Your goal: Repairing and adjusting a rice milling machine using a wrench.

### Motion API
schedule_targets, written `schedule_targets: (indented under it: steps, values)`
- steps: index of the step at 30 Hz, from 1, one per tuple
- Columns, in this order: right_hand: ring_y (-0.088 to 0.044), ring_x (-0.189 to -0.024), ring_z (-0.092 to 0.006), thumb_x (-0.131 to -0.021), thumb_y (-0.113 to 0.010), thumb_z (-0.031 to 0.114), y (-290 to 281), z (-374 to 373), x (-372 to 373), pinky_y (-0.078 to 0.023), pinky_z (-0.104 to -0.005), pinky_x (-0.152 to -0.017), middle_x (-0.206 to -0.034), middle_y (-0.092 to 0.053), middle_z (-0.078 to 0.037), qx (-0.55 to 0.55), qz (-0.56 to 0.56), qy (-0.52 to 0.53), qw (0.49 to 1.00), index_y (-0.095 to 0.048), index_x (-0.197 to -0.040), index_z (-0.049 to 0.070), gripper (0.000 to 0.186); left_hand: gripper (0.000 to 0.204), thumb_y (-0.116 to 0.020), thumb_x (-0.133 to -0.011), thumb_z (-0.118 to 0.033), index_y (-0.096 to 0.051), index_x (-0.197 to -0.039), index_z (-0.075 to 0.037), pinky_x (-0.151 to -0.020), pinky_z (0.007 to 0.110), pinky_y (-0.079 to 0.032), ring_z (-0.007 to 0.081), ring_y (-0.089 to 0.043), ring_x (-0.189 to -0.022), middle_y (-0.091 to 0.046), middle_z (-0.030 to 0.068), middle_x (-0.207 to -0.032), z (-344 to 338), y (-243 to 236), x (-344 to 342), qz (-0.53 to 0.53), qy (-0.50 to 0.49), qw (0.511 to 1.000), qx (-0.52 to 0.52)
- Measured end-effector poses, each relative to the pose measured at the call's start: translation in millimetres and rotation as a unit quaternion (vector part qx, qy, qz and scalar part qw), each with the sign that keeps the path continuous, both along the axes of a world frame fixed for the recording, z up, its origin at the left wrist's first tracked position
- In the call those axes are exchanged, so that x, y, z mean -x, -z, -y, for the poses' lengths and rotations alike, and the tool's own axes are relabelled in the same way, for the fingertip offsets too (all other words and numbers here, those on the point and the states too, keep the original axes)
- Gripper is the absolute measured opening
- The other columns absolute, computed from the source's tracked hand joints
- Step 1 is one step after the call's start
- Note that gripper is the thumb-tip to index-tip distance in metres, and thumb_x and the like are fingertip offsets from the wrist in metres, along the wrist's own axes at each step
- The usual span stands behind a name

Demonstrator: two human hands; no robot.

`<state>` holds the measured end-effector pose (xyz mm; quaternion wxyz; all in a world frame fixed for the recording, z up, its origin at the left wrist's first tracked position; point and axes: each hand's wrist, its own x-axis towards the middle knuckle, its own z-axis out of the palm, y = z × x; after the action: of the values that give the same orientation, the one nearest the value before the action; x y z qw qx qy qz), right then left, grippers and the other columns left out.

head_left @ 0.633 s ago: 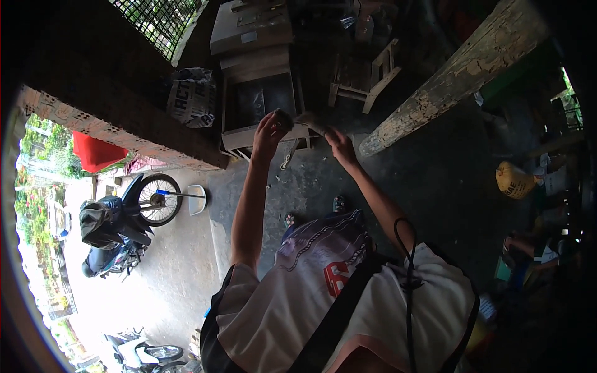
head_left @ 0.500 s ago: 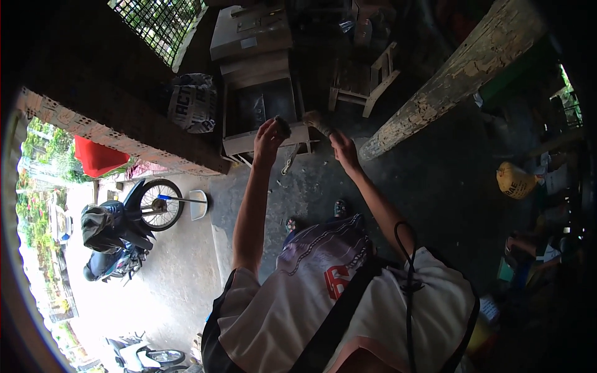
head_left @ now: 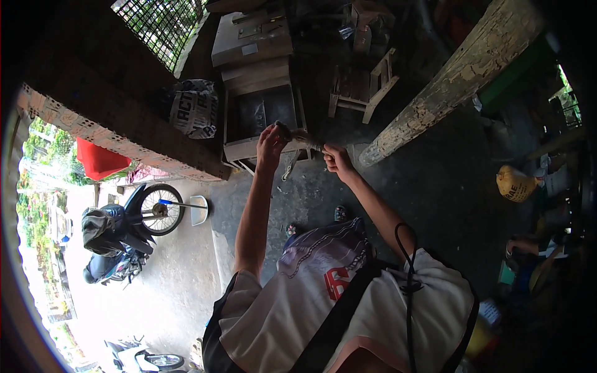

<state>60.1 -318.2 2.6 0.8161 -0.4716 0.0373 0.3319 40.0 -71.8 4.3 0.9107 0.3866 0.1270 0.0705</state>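
Near front of wooden box (head_left: 241, 150), our left hand (head_left: 270, 147) pinches small dark piece (head_left: 283, 130), right hand (head_left: 337, 160) grips brush-like tool (head_left: 316, 147), bristle end right up by it. We'd prob keep piece steady, wrist loose, strokes light.

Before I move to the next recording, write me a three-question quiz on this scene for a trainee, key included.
1. Multiple choice: what does the left hand hold? A) a red cup; B) a small dark object; C) a yellow bag.
2. True or false: the right hand is empty.
3. Fill in: the far end of the handle on the dustpan is coloured ____.

Key: 1. B. 2. False; it grips a brush-like tool. 3. Blue.
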Motion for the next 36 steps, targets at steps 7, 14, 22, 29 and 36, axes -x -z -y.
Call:
schedule_targets:
  steps: [7,14,22,29,36]
  values:
    - [-0.023,-0.035,-0.0035,-0.089,-0.052,0.030,7.5,1.4,4.6,-0.015,-0.0224,-0.034,-0.053,-0.037,0.007,0.050,-0.044,0.051,0.996,-0.044,-0.072,0.015,0.023,0.035,-0.059,-0.088,-0.011,-0.049,-0.120,-0.003,-0.081,0.029,-0.051,0.0164,-0.055,-0.096,-0.043,0.0083,-0.120,4.5,2.3,4.0,0.109,-0.061,0.917,-0.379]
    - [-0.022,-0.035,-0.0047,-0.090,-0.046,0.034,13.4,-9.0,-3.4,-0.016,-0.0224,-0.034,-0.051,-0.034,0.006,0.020,-0.173,0.011,0.985,-0.046,-0.073,0.012,0.029,0.037,-0.067,-0.082,-0.015,-0.049,-0.112,-0.004,-0.073,0.028,-0.050,0.0142,-0.057,-0.086,-0.055,0.0046,-0.100,20.9,-0.9,1.7,0.032,-0.034,0.988,-0.150]
    - [-0.024,-0.039,-0.0042,-0.091,-0.047,0.036,-4.6,-0.4,-15.5,-0.019,-0.0205,-0.039,-0.055,-0.034,0.006,-0.057,-0.086,0.039,0.994,-0.050,-0.090,0.004,0.032,0.034,-0.063,-0.085,-0.015,-0.050,-0.114,-0.007,-0.078,0.031,-0.050,0.0163,-0.060,-0.092,-0.058,0.0049,-0.102,6.5,32.4,19.4,-0.054,-0.016,0.996,-0.073]
    - [-0.028,-0.041,-0.0024,-0.091,-0.051,0.031,-4.9,-4.7,1.8,-0.021,-0.0198,-0.037,-0.061,-0.039,0.005,0.027,0.055,-0.028,0.998,-0.048,-0.081,0.012,0.021,0.040,-0.057,-0.086,-0.005,-0.045,-0.124,-0.003,-0.084,0.028,-0.049,0.0163,-0.056,-0.102,-0.046,0.0053,-0.120,16.5,28.9,15.8,0.045,0.064,0.962,-0.263]
    - [-0.038,-0.043,-0.0048,-0.089,-0.052,0.036,13.5,-14.0,0.0,-0.028,-0.0211,-0.036,-0.062,-0.046,0.003,0.122,0.082,0.023,0.989,-0.059,-0.099,0.008,0.031,0.052,-0.064,-0.080,0.000,-0.047,-0.128,-0.009,-0.083,0.030,-0.050,0.0180,-0.057,-0.100,-0.044,0.0077,-0.124,6.1,40.2,20.9,0.085,0.042,0.891,-0.444]
